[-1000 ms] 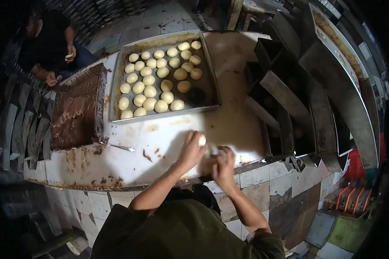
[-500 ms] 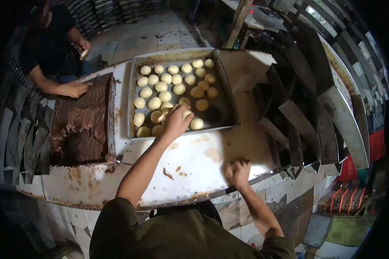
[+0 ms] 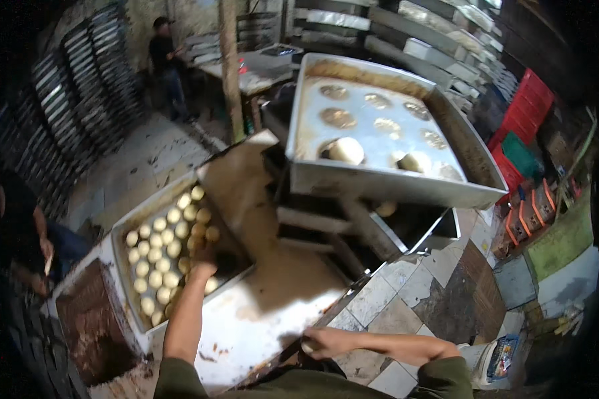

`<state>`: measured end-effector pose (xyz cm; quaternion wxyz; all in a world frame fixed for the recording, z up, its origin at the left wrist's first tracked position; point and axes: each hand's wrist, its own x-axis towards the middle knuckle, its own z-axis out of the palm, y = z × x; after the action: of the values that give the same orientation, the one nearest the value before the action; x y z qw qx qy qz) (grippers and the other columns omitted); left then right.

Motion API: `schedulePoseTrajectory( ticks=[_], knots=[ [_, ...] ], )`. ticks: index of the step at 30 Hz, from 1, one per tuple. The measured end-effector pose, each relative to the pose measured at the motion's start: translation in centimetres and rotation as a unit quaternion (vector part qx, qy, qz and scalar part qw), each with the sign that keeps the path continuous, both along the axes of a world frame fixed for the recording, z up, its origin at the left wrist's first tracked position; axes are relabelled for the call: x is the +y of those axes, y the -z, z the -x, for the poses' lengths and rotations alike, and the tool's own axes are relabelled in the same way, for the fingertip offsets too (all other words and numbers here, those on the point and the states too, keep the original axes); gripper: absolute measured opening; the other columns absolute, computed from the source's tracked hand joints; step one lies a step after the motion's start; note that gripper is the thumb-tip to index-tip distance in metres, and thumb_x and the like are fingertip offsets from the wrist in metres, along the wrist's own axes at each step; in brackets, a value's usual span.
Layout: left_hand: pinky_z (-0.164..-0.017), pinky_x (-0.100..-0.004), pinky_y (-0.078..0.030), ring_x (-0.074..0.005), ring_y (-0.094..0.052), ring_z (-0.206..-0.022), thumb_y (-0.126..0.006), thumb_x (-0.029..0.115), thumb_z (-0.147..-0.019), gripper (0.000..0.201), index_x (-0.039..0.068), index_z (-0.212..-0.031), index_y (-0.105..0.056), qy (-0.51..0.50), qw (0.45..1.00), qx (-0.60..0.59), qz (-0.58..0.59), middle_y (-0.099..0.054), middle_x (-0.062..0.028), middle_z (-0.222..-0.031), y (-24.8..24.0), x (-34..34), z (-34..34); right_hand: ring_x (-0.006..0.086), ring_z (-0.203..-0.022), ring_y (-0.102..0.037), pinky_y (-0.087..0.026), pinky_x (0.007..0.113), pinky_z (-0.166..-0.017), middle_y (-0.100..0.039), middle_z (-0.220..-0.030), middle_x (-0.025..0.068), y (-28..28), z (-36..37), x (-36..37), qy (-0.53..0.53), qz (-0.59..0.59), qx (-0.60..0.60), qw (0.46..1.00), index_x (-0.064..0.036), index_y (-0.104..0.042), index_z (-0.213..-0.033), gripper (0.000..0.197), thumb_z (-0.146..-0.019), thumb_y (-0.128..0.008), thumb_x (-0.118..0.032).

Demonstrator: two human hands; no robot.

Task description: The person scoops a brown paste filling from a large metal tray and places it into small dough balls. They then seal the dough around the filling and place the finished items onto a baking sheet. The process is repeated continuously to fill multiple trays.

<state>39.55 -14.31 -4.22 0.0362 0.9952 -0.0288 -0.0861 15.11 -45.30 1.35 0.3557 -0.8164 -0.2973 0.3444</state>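
Observation:
My left hand (image 3: 205, 261) reaches over a metal baking tray (image 3: 132, 312) holding several rows of round, pale dough balls (image 3: 155, 255). Its fingers are in shadow and blurred among the balls on the tray's right side, so their grip is unclear. At the near edge of the white worktable (image 3: 246, 332), my right hand (image 3: 327, 342) is curled round a dough ball (image 3: 307, 346), of which only a small pale part shows.
A second metal tray (image 3: 386, 178), with two dough balls and round greasy marks, tops stacked tins (image 3: 316, 219) on the right. A chocolate-brown filled tray (image 3: 90, 319) and a co-worker (image 3: 20, 219) are at left. Another person (image 3: 166, 60) stands far back beside a table.
My view has swung right, bringing the raised tray and the person at the back into sight. My left hand remains over the dough tray; my right hand stays by the table's near edge.

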Motion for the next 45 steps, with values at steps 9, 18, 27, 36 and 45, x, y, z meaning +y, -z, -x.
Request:
schedulePoseTrajectory(
  ticks=[9,18,27,36,45],
  knots=[
    [-0.07,-0.0329,-0.049,-0.0207,-0.057,-0.09,-0.048,0.01,-0.08,0.036,0.005,-0.116,-0.046,-0.181,0.566,0.014,0.804,-0.054,-0.0068,-0.104,-6.7,2.3,6.4,0.019,-0.086,-0.056,-0.045,0.03,-0.079,-0.053,-0.092,0.011,-34.7,-8.3,-18.1,0.316,-0.044,-0.5,0.805,0.0026,-0.052,-0.1,0.03,-0.07,-0.051,-0.006],
    [-0.079,-0.0371,-0.05,-0.0268,-0.054,-0.103,-0.049,0.017,-0.085,0.044,0.005,-0.126,-0.042,-0.204,0.256,-0.006,0.945,-0.053,-0.0118,-0.116,-10.5,-1.0,18.5,0.0212,-0.102,-0.058,-0.044,0.032,-0.089,-0.061,-0.11,0.0177,-34.6,-12.5,-25.1,0.373,0.218,-0.261,0.863,0.0044,-0.053,-0.115,0.042,-0.086,-0.057,-0.026],
    [-0.093,-0.0288,-0.04,-0.0178,-0.051,-0.104,-0.045,-0.008,-0.079,0.042,-0.001,-0.121,-0.046,-0.301,0.453,-0.117,0.831,-0.055,-0.0077,-0.112,-4.8,0.8,29.4,0.0315,-0.092,-0.058,-0.045,0.04,-0.084,-0.06,-0.091,0.0148,-16.1,-2.5,8.8,0.046,-0.292,-0.408,0.864,0.0006,-0.059,-0.092,0.019,-0.075,-0.062,-0.008],
    [-0.079,-0.0245,-0.045,-0.0197,-0.054,-0.103,-0.047,-0.003,-0.08,0.044,0.002,-0.123,-0.045,-0.376,0.165,-0.016,0.912,-0.055,-0.0104,-0.113,-3.4,17.3,46.4,0.0236,-0.097,-0.053,-0.042,0.032,-0.087,-0.053,-0.109,0.0149,3.5,3.5,39.6,0.09,-0.25,-0.147,0.953,0.0029,-0.036,-0.125,0.048,-0.087,-0.058,-0.016],
    [-0.084,-0.0282,-0.045,-0.0165,-0.055,-0.094,-0.057,-0.003,-0.081,0.048,-0.002,-0.125,-0.039,-0.409,0.321,-0.094,0.849,-0.055,-0.0098,-0.107,1.0,21.8,46.9,0.0318,-0.068,-0.059,-0.049,0.04,-0.06,-0.059,-0.079,0.0157,1.9,9.8,44.6,0.0,-0.149,-0.366,0.918,-0.0039,-0.057,-0.09,0.013,-0.078,-0.059,-0.001]
  ],
)
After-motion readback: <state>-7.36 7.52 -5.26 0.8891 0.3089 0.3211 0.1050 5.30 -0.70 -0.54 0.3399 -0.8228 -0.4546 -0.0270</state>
